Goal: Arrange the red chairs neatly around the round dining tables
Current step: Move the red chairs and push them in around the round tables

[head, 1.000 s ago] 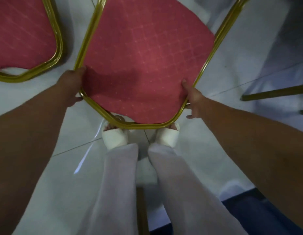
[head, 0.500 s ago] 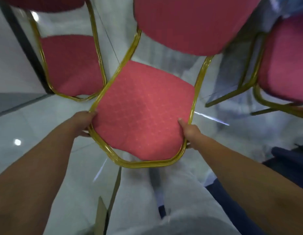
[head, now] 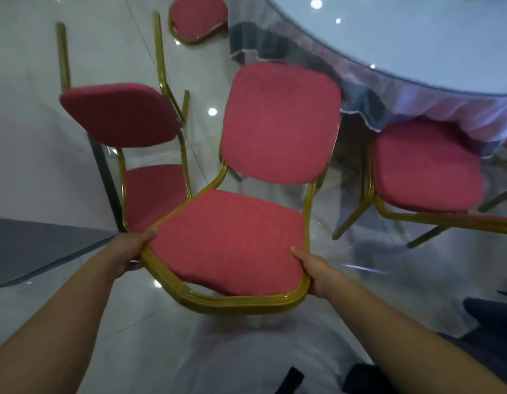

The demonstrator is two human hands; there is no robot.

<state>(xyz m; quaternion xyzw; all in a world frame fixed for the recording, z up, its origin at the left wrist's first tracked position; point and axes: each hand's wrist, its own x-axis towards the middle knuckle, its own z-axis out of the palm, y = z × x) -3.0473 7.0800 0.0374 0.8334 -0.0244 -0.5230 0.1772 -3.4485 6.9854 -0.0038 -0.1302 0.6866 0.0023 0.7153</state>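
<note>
2 hands (head: 130,253) (head: 313,271) grip the red chair (head: 232,237) by its seat.

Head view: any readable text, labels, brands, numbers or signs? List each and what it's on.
None. No lettering shows on the held chair, which the left hand and right hand grip at the seat frame: plain red fabric, gold frame. The other red chairs, the round table and the floor carry no readable marks either; motion blur could hide small tags.

Bare left hand (head: 130,251) and right hand (head: 315,271), bare forearms (head: 62,322), pale white clothing (head: 246,354) with a black strap (head: 294,378).
</note>
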